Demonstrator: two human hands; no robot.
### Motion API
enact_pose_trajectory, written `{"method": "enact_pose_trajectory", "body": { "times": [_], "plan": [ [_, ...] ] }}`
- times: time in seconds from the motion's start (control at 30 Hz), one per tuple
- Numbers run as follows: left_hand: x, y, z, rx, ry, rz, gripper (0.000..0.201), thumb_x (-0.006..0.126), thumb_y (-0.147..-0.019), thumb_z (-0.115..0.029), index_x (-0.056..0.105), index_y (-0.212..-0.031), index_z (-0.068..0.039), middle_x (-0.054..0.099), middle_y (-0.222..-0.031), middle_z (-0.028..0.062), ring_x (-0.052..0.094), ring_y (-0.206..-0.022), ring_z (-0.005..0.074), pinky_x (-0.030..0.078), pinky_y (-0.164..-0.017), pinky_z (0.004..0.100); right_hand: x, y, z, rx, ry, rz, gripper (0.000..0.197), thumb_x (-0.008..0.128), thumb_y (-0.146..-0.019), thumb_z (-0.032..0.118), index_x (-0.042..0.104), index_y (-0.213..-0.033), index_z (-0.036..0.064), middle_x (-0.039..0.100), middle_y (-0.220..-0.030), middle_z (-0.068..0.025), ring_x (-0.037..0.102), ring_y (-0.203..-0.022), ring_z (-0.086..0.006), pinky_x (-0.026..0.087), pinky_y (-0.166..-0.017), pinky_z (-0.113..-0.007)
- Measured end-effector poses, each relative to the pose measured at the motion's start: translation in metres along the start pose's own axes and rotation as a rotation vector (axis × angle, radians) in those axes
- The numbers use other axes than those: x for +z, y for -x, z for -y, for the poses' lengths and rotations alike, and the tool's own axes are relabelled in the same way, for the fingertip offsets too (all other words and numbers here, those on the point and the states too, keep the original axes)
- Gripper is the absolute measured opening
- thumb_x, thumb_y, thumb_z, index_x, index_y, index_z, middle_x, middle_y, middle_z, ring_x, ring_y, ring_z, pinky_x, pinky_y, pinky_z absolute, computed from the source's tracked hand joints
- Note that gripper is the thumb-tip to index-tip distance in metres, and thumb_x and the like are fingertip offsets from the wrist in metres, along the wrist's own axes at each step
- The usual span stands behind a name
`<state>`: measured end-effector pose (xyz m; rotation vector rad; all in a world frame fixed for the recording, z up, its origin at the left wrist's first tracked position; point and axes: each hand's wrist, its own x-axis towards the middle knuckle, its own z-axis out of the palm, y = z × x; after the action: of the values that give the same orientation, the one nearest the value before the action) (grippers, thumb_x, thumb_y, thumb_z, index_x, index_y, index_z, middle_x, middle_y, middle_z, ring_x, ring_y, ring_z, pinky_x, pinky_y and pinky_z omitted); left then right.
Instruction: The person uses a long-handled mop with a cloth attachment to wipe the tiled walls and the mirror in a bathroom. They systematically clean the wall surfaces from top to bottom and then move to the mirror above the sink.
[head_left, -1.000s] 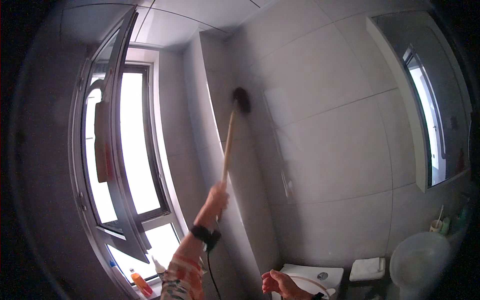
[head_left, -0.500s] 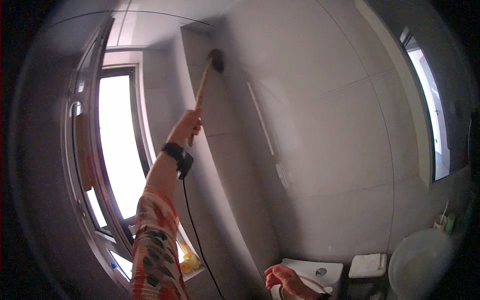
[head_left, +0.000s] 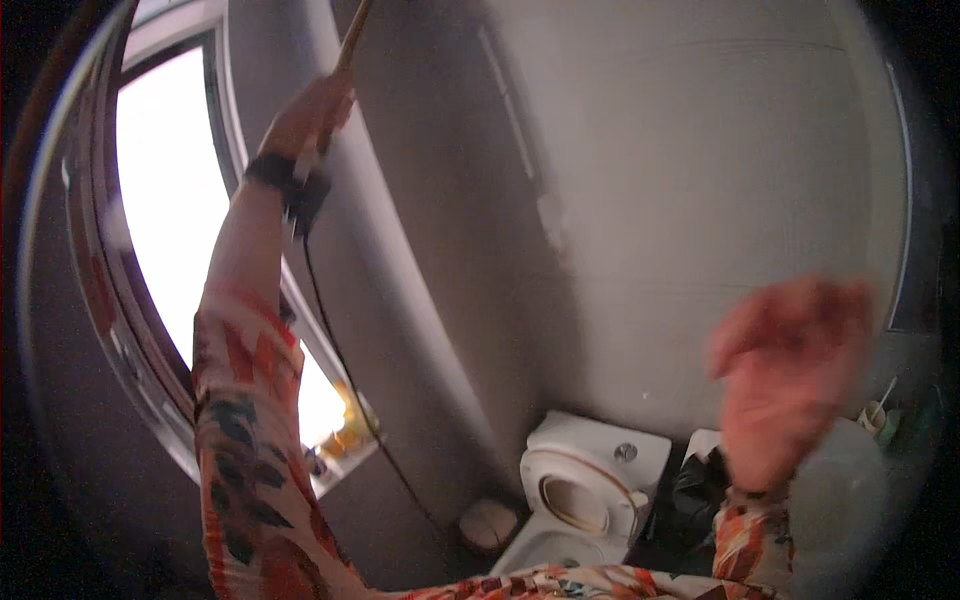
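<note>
My left hand (head_left: 312, 118), raised at the upper left, is closed round the wooden handle of a long-handled brush (head_left: 354, 38). Its dark head lies beyond the upper edge of the picture. A black band with a boxy device (head_left: 290, 185) sits on my left wrist, and a dark cable (head_left: 325, 310) hangs down from it. On the right side, my right hand (head_left: 795, 370) is lifted in front of the grey wall (head_left: 690, 190). Motion blurs its fingers, which look curled, and no held thing shows.
At the left is a bright window (head_left: 165, 200), with yellow things (head_left: 350, 425) on its sill. Below stands a white toilet (head_left: 600, 440), lid raised, with a small round bin (head_left: 487, 525) beside it. A pale basin (head_left: 850, 480) and a cup (head_left: 873, 415) are at the lower right.
The view has tipped downward, so the brush head has left the picture and more of the toilet shows. My right hand has come up from beside the toilet. The left hand still grips the brush.
</note>
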<state>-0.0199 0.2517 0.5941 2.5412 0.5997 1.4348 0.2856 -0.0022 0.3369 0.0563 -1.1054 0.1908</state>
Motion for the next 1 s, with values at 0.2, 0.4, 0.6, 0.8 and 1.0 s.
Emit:
{"method": "enact_pose_trajectory", "body": {
  "times": [0.2, 0.4, 0.6, 0.8, 1.0],
  "plan": [
    [0.006, -0.017, 0.012, 0.035, -0.039, 0.150, 0.033, 0.037, -0.091, -0.027, 0.044, -0.115, -0.006, 0.051, -0.099, 0.0121, 0.050, -0.087, 0.0179, 0.039, -0.074, 0.0277, 0.011, 0.011, 0.013, -0.243, 0.028, -0.022, 0.059, 0.072, -0.067, 0.029, 0.040, -0.111, 0.0063, 0.047, -0.080, -0.0072, 0.051, -0.064, -0.0217, 0.045, -0.050, -0.030],
    [0.023, -0.016, -0.002, -0.031, 0.188, 0.027, 0.024, 0.044, -0.089, -0.024, 0.048, -0.102, -0.005, 0.048, -0.070, 0.0001, 0.044, -0.055, 0.0078, 0.034, -0.038, 0.0179, 0.014, 0.020, -0.004, -0.208, 0.025, -0.009, 0.054, 0.068, -0.069, 0.028, 0.041, -0.110, 0.0057, 0.047, -0.083, -0.0078, 0.050, -0.068, -0.0219, 0.045, -0.054, -0.031],
    [0.036, 0.014, -0.008, 0.072, 0.065, 0.033, 0.028, 0.045, -0.088, -0.024, 0.046, -0.110, -0.006, 0.051, -0.079, -0.0006, 0.046, -0.063, 0.0084, 0.039, -0.045, 0.0194, 0.009, 0.016, -0.009, -0.197, 0.039, 0.024, 0.048, 0.065, -0.072, 0.026, 0.041, -0.108, 0.0051, 0.047, -0.087, -0.0085, 0.050, -0.072, -0.0220, 0.044, -0.057, -0.032],
    [0.045, -0.012, 0.005, 0.153, 0.023, -0.134, 0.023, 0.044, -0.088, -0.034, 0.047, -0.085, -0.012, 0.043, -0.062, -0.0037, 0.039, -0.048, 0.0077, 0.035, -0.041, 0.0215, 0.002, 0.011, -0.009, -0.227, 0.130, 0.049, 0.043, 0.062, -0.074, 0.024, 0.042, -0.107, 0.0046, 0.047, -0.090, -0.0091, 0.049, -0.076, -0.0222, 0.044, -0.061, -0.033],
    [-0.006, 0.035, -0.038, -0.186, 0.044, -0.277, 0.034, 0.046, -0.086, -0.043, 0.052, -0.093, -0.010, 0.045, -0.063, -0.0040, 0.040, -0.046, 0.0049, 0.034, -0.041, 0.0195, 0.026, 0.026, 0.000, -0.265, 0.046, 0.068, 0.038, 0.058, -0.077, 0.023, 0.043, -0.106, 0.0040, 0.047, -0.093, -0.0097, 0.048, -0.080, -0.0224, 0.043, -0.064, -0.034]
  ]
}}
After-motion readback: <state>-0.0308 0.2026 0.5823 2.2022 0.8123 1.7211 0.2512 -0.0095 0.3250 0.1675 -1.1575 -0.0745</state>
